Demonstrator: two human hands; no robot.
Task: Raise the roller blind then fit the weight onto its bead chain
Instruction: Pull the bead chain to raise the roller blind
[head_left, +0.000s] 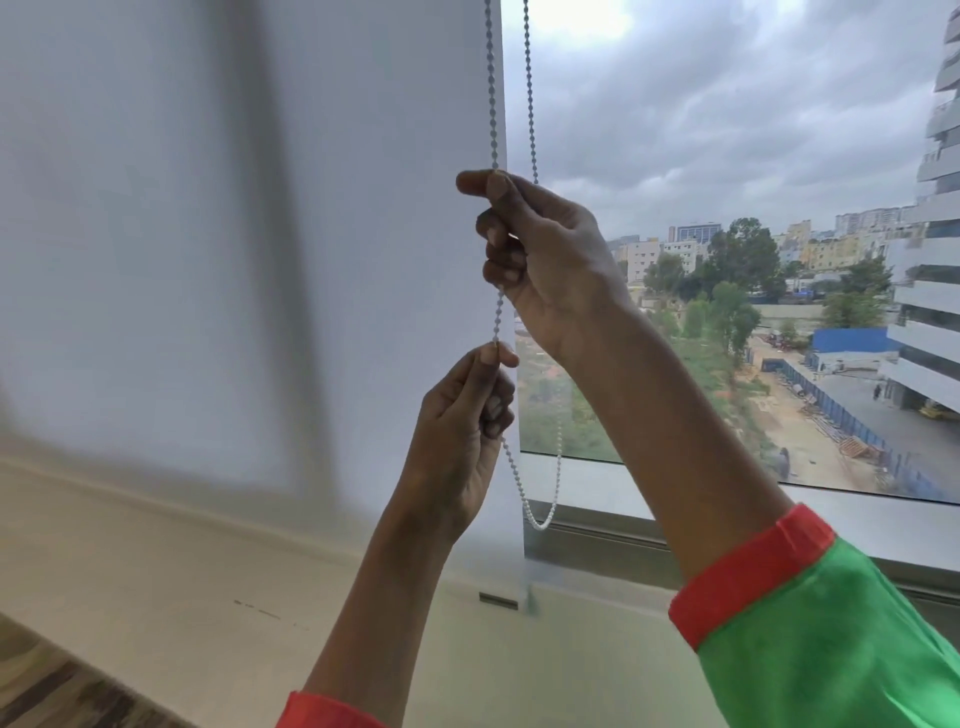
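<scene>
A white roller blind (208, 234) covers the left part of the window, its lower edge down near the sill. A white bead chain (531, 104) hangs in two strands at the blind's right edge and loops at the bottom near the sill. My right hand (545, 260) is closed on the left strand, high up. Just below it, my left hand (462, 421) pinches the same strand between thumb and fingers. The right strand passes behind my right hand. No weight is visible on the chain's loop.
A beige window sill (156, 561) runs along the bottom. The bare glass (753, 156) on the right shows buildings, trees and a cloudy sky. A small dark slot (498, 600) sits in the sill below the chain.
</scene>
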